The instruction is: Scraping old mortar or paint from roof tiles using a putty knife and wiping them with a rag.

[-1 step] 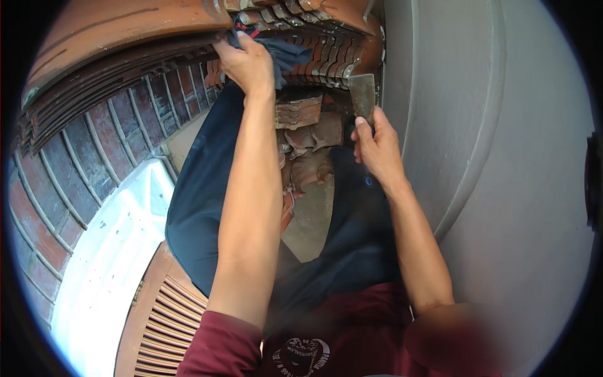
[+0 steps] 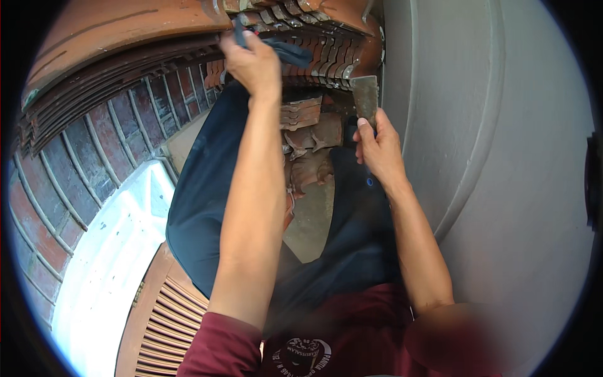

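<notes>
My left hand point(image 2: 256, 70) is closed on a dark blue-grey cloth point(image 2: 292, 54), a small red bit showing near the fingers. It is slightly blurred, over the edge of stacked orange clay roof tiles point(image 2: 336, 56). Lower on the right, my right hand point(image 2: 380, 147) grips a scraper point(image 2: 365, 95) with a broad, flat, dirty blade pointing up and away from me. The handle is mostly hidden in the fingers. The blade's tip appears close to the stack's lower right edge; whether it touches, I cannot tell.
Loose tile pieces point(image 2: 309, 135) lie between my legs on a concrete floor point(image 2: 308, 226). A grey wall point(image 2: 490, 138) rises close on my right. At left are a white object point(image 2: 110, 245), slatted brown wood point(image 2: 169, 320) and a brick-patterned surface point(image 2: 94, 147).
My left hand has shifted slightly right and down with the cloth, which bunches differently. My right hand and the scraper have moved very slightly right and down.
</notes>
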The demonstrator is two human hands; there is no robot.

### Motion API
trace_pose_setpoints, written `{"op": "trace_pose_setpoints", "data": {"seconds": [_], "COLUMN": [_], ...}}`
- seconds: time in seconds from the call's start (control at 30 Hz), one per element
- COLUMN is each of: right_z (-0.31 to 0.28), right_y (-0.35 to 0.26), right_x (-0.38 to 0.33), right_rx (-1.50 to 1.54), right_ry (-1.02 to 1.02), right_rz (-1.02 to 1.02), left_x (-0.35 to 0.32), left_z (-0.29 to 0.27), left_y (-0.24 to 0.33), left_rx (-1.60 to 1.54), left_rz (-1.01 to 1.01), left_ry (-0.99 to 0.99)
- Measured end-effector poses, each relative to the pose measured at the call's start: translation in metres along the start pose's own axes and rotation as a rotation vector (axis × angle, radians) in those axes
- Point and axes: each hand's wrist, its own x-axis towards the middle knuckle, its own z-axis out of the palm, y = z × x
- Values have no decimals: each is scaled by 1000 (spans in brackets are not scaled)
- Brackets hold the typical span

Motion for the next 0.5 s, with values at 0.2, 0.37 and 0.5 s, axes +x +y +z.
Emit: {"op": "trace_pose_setpoints", "data": {"seconds": [0.2, 0.37, 0.5], "right_z": [-9, -17, -12], "right_y": [8, 17, 19], "right_x": [-7, -8, -7], "right_rx": [152, 192, 185], "right_ry": [22, 42, 73], "right_rz": [102, 105, 134], "left_x": [-43, -10, -16], "left_z": [14, 3, 12], "left_y": [21, -4, -9], "left_rx": [-123, -153, -41], "left_rz": [280, -42, 187], "left_ry": [-97, 123, 109]}}
